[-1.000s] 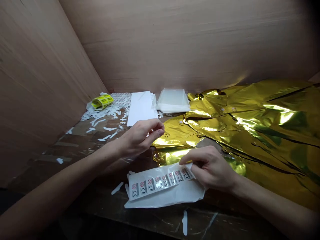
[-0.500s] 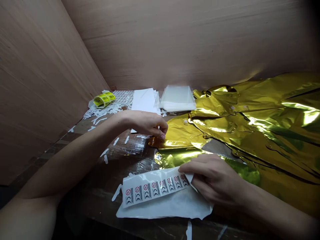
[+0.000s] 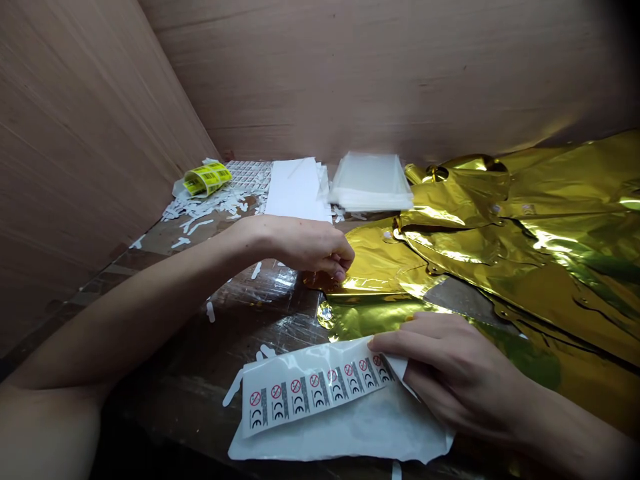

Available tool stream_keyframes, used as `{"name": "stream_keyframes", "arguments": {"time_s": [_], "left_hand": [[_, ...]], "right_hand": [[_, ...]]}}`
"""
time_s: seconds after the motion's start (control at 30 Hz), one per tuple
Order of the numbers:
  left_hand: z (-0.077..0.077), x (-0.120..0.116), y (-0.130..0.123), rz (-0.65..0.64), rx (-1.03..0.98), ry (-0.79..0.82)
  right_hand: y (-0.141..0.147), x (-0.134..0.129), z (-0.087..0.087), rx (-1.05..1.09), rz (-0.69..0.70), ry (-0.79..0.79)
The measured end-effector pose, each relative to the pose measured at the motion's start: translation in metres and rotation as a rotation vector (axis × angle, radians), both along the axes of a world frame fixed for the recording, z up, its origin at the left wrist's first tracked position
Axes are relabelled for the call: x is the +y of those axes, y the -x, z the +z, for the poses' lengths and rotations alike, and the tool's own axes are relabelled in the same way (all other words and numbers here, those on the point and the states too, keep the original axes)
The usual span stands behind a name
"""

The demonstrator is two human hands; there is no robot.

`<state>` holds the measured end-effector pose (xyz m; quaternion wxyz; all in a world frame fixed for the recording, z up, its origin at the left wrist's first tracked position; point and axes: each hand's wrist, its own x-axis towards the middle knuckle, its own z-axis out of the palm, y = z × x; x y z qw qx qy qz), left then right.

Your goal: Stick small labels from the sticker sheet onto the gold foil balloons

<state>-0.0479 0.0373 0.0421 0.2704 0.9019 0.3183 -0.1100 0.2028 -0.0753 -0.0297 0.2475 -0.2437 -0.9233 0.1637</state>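
My left hand (image 3: 320, 248) has its fingers pinched together at the left tip of a shiny gold foil balloon (image 3: 377, 257), lying flat. Whatever is between those fingertips is hidden. Thumb and fingers of my right hand (image 3: 450, 363) are closed on the right end of a sticker sheet (image 3: 315, 393). This sheet carries a row of small labels with red prohibition signs and CE marks. Its right end is bent under my fingers. Beneath it lies a whitish, glossy sheet (image 3: 350, 437), near the table's front edge.
More gold foil balloons (image 3: 560, 267) overlap across the right side. Behind are a stack of clear plastic bags (image 3: 371, 181), white paper (image 3: 295, 189), a printed label sheet (image 3: 250, 175) and a yellow label roll (image 3: 209, 179). White scraps (image 3: 200, 207) litter the dark table (image 3: 175, 360); wooden panels (image 3: 320, 80) enclose it.
The view has shifted a little, so the back items sit higher and the front sheet lower. My left hand stays at the foil tip, and my right hand keeps its grip on the sticker sheet.
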Motion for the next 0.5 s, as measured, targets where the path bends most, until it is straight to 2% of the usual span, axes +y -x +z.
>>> {"name": "stream_keyframes", "arguments": {"time_s": [0.33,0.5], "left_hand": [[-0.0047,0.0012,0.0016,0.009,-0.074,0.033],[-0.0044,0.0006,0.0004,0.038,-0.010,-0.002]], "right_hand": [[-0.0015,-0.0001,-0.0021,-0.010,-0.009,0.016],[-0.0019,-0.0004,-0.0029,-0.043,-0.013,0.053]]}}
